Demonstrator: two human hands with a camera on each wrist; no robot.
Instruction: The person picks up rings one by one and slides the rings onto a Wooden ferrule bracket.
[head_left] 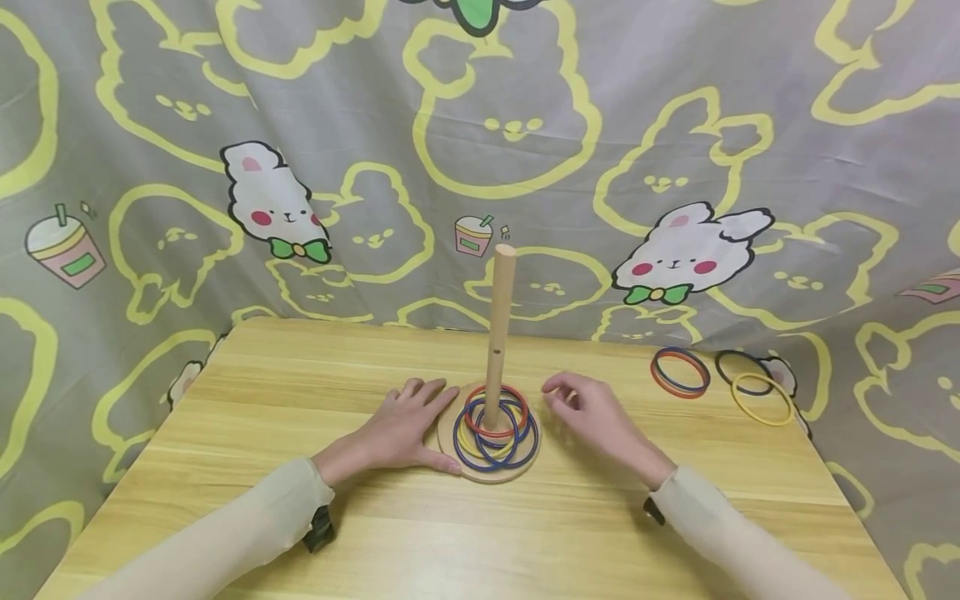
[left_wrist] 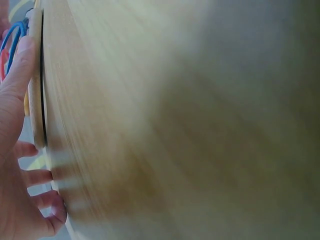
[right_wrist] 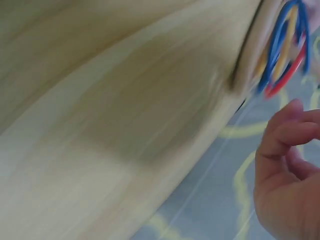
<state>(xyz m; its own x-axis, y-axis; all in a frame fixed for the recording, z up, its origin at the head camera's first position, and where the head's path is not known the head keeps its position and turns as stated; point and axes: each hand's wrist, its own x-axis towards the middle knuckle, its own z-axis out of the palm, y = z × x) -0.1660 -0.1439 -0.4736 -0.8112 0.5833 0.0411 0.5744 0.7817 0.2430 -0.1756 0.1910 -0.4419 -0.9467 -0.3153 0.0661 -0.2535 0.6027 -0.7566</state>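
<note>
A round wooden base (head_left: 491, 477) with an upright wooden post (head_left: 502, 317) stands mid-table. Around the post's foot lie several thin rings: a red ring (head_left: 527, 408) on top, blue rings (head_left: 538, 437) and yellow below, overlapping and uneven. My left hand (head_left: 397, 423) rests at the base's left side, fingers spread, its thumb (left_wrist: 21, 65) against the rim in the left wrist view. Just right of the base, my right hand (head_left: 596, 417) hovers with loosely bent fingers and holds nothing. In the right wrist view this hand (right_wrist: 285, 195) is apart from the rings.
At the table's back right, a blue ring lies over a red ring (head_left: 663, 390). Beside them a yellow ring (head_left: 765, 421) overlaps a dark ring (head_left: 720, 360). A patterned grey cloth (head_left: 360, 100) hangs behind the wooden table (head_left: 300, 358) and at its sides.
</note>
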